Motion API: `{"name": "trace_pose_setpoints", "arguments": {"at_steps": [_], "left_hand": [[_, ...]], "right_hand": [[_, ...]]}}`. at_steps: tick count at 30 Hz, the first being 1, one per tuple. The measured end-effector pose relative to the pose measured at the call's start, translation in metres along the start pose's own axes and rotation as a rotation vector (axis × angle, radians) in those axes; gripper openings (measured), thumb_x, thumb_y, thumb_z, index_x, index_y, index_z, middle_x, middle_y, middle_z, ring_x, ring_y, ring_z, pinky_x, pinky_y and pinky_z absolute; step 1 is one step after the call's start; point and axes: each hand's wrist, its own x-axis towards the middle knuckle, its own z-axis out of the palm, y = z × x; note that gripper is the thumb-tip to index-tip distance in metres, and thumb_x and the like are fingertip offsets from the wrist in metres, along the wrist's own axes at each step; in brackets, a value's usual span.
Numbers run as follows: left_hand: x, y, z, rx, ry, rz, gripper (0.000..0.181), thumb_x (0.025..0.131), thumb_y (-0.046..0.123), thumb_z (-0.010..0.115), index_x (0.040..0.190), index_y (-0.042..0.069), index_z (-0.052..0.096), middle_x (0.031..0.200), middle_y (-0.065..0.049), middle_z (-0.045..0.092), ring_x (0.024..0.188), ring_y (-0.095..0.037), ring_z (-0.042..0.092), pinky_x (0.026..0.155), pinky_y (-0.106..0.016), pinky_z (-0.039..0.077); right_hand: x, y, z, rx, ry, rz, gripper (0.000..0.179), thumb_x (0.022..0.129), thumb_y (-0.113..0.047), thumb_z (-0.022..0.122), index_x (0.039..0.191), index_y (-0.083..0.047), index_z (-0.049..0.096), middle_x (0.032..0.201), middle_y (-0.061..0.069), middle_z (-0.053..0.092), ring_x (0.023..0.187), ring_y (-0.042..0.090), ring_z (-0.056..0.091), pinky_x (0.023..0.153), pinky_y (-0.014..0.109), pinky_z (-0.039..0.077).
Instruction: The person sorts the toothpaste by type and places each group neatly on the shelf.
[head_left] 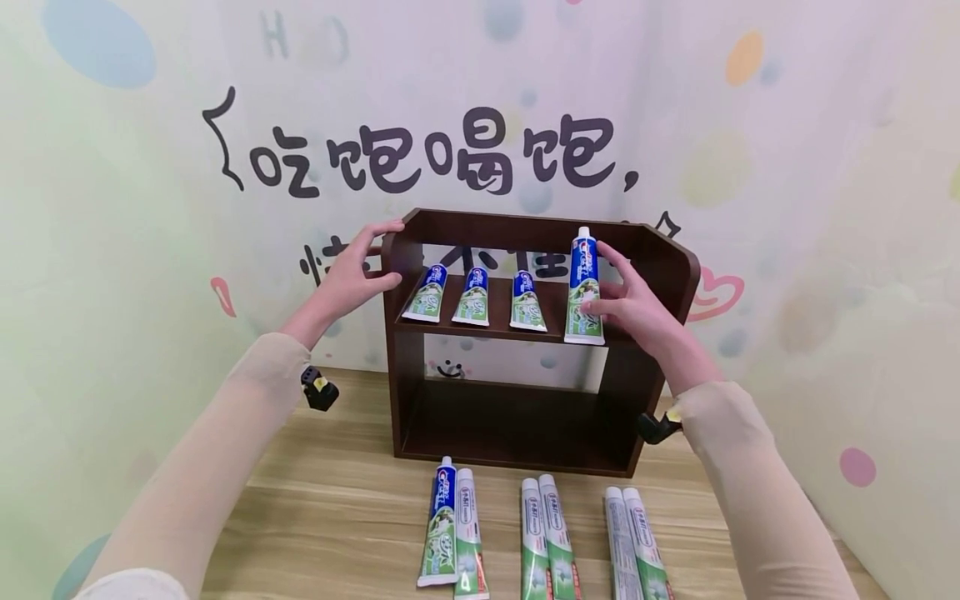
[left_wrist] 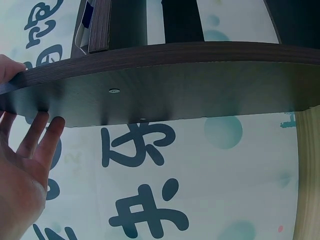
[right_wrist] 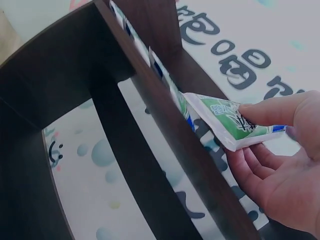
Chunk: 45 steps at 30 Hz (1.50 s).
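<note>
My right hand [head_left: 633,308] pinches a blue, white and green toothpaste tube [head_left: 584,287] between thumb and fingers. The tube is cap up, at the right end of the upper board of a dark brown two-tier shelf [head_left: 517,333]. In the right wrist view its flat crimped end [right_wrist: 212,122] points toward the board's front edge. My left hand [head_left: 352,271] grips the shelf's left side panel [left_wrist: 200,92], thumb at one edge and fingertips at the other. Three matching tubes lean in a row on the upper board: one at left [head_left: 427,293], one mid-left [head_left: 472,297], one centre [head_left: 528,302].
On the wood-grain table [head_left: 322,500] before the shelf lie another blue-green tube [head_left: 440,525] and several white-green tubes [head_left: 534,533] in pairs. A printed wall [head_left: 480,75] stands close behind the shelf. The lower tier [head_left: 510,421] has an open front.
</note>
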Motion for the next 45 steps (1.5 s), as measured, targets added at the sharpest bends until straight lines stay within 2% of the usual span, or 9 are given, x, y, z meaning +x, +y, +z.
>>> {"name": "trace_pose_setpoints", "arguments": {"at_steps": [5, 11, 17, 24, 31, 41, 45], "left_hand": [[-0.001, -0.001, 0.0, 0.013, -0.002, -0.007, 0.066, 0.09, 0.01, 0.067, 0.148, 0.026, 0.039, 0.162, 0.004, 0.03, 0.132, -0.035, 0.046, 0.1, -0.056, 0.051], [-0.001, -0.001, 0.001, 0.011, -0.001, -0.01, 0.066, 0.09, 0.01, 0.066, 0.148, 0.024, 0.039, 0.162, 0.004, 0.03, 0.134, -0.035, 0.046, 0.1, -0.056, 0.051], [0.0, 0.0, 0.001, 0.019, 0.002, -0.004, 0.066, 0.09, 0.009, 0.066, 0.149, 0.021, 0.038, 0.163, 0.003, 0.03, 0.134, -0.036, 0.045, 0.1, -0.057, 0.051], [-0.002, 0.0, 0.002, 0.026, 0.001, -0.011, 0.066, 0.09, 0.011, 0.067, 0.148, 0.028, 0.039, 0.162, 0.007, 0.03, 0.134, -0.034, 0.046, 0.099, -0.055, 0.053], [0.0, 0.0, 0.001, 0.036, 0.012, -0.004, 0.066, 0.09, 0.011, 0.067, 0.148, 0.026, 0.039, 0.162, 0.007, 0.031, 0.134, -0.034, 0.046, 0.098, -0.056, 0.052], [0.001, 0.0, 0.0, 0.031, 0.002, -0.014, 0.066, 0.09, 0.01, 0.067, 0.149, 0.022, 0.038, 0.162, 0.006, 0.031, 0.133, -0.034, 0.046, 0.098, -0.055, 0.053], [0.0, 0.001, 0.0, 0.036, 0.004, -0.017, 0.066, 0.09, 0.011, 0.067, 0.148, 0.026, 0.038, 0.162, 0.006, 0.031, 0.133, -0.034, 0.046, 0.099, -0.055, 0.053]], "right_hand": [[0.006, 0.009, -0.001, -0.04, 0.002, 0.006, 0.08, 0.092, -0.014, 0.067, 0.151, -0.05, 0.027, 0.156, 0.014, 0.037, 0.137, 0.033, 0.044, 0.112, 0.051, 0.043], [0.012, 0.014, -0.003, -0.075, 0.001, 0.011, 0.077, 0.092, -0.018, 0.068, 0.151, -0.048, 0.028, 0.158, 0.014, 0.035, 0.138, 0.033, 0.043, 0.113, 0.051, 0.041], [0.018, 0.017, -0.005, -0.13, -0.035, 0.016, 0.08, 0.091, -0.021, 0.069, 0.154, -0.044, 0.025, 0.159, 0.016, 0.033, 0.14, 0.036, 0.041, 0.115, 0.052, 0.039], [0.023, 0.025, -0.009, -0.169, -0.091, 0.025, 0.089, 0.09, -0.021, 0.071, 0.157, -0.041, 0.015, 0.161, 0.018, 0.028, 0.143, 0.038, 0.037, 0.118, 0.055, 0.034], [0.026, 0.023, -0.011, -0.24, -0.102, 0.039, 0.088, 0.092, -0.023, 0.068, 0.158, -0.04, 0.011, 0.161, 0.019, 0.027, 0.144, 0.039, 0.035, 0.119, 0.057, 0.031], [0.027, 0.021, -0.01, -0.329, -0.134, 0.081, 0.083, 0.094, -0.027, 0.066, 0.159, -0.028, 0.015, 0.158, 0.023, 0.03, 0.142, 0.04, 0.034, 0.12, 0.058, 0.029], [0.026, 0.02, -0.01, -0.357, -0.146, 0.079, 0.079, 0.094, -0.028, 0.065, 0.159, -0.023, 0.019, 0.158, 0.021, 0.032, 0.142, 0.039, 0.035, 0.12, 0.057, 0.029]]}}
